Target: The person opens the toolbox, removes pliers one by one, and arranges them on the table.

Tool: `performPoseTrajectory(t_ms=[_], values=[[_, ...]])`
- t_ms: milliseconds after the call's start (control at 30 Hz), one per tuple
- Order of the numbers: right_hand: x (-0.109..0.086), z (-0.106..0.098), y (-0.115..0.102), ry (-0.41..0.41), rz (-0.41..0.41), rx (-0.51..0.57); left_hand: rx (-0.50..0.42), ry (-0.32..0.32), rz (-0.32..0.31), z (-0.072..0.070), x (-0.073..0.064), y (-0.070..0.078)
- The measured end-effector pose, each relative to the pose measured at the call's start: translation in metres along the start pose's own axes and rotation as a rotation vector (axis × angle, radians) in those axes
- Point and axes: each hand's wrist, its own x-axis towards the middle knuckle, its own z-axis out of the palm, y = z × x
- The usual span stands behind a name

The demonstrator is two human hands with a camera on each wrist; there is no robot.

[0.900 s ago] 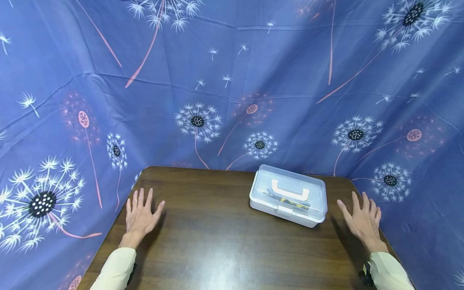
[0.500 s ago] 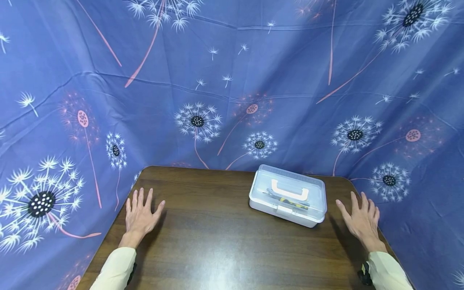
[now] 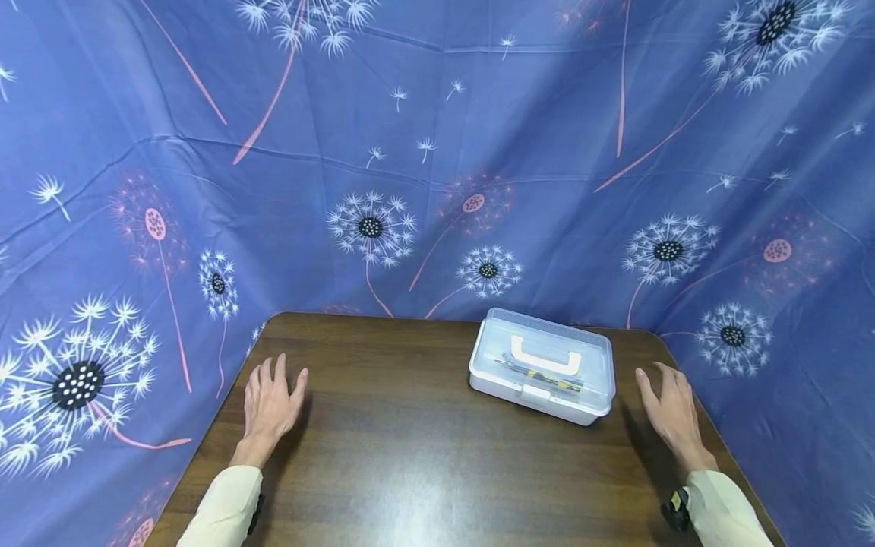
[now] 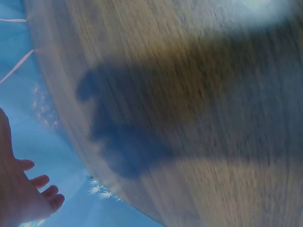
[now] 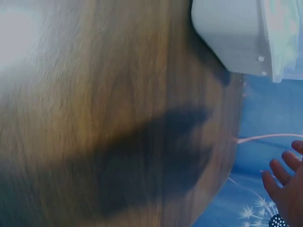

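My left hand (image 3: 268, 406) is held over the left side of the table, fingers relaxed and thumb apart, with nothing in it. On the right side, my right hand (image 3: 672, 412) hangs above the table with loosely bent fingers, holding nothing. Nearest to it, just to its left, sits a clear-lidded plastic storage box (image 3: 547, 365) with a white handle (image 3: 545, 357) and a front latch. Thin tools with yellow and black parts (image 3: 547, 380) show through the lid. In the right wrist view, the box's white side (image 5: 232, 38) appears at the top, apart from the right hand's fingers (image 5: 279, 172).
The brown wooden table (image 3: 396, 425) has rounded far corners. A blue cloth (image 3: 287, 228) with dandelion prints hangs behind it and along both sides. Both hands cast shadows on the tabletop.
The fingers of both hands have gone from spread to closer together and more bent. The right forearm has shifted slightly left. The box stays on its spot.
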Motion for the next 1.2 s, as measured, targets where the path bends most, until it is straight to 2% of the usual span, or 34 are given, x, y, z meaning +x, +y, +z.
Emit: performPoseTrajectory(t_ms=[133, 233, 433, 700, 900, 1200], values=[[0.002, 0.004, -0.007, 0.036, 0.012, 0.078, -0.039, 0.03, -0.034, 0.004, 0.001, 0.005], [0.004, 0.007, -0.014, 0.023, 0.078, 0.133, -0.075, 0.029, -0.068, 0.006, 0.002, 0.01], [0.005, 0.012, -0.027, -0.087, 0.209, 0.219, -0.146, 0.015, -0.126, 0.009, 0.002, 0.02], [0.008, 0.02, -0.041, -0.207, 0.263, 0.403, -0.213, -0.005, -0.189, 0.015, 0.001, 0.027], [0.007, 0.025, -0.046, -0.251, 0.289, 0.449, -0.258, -0.044, -0.23, 0.015, -0.001, 0.032], [0.006, 0.029, -0.047, -0.249, 0.347, 0.497, -0.312, -0.057, -0.257, 0.02, -0.003, 0.036]])
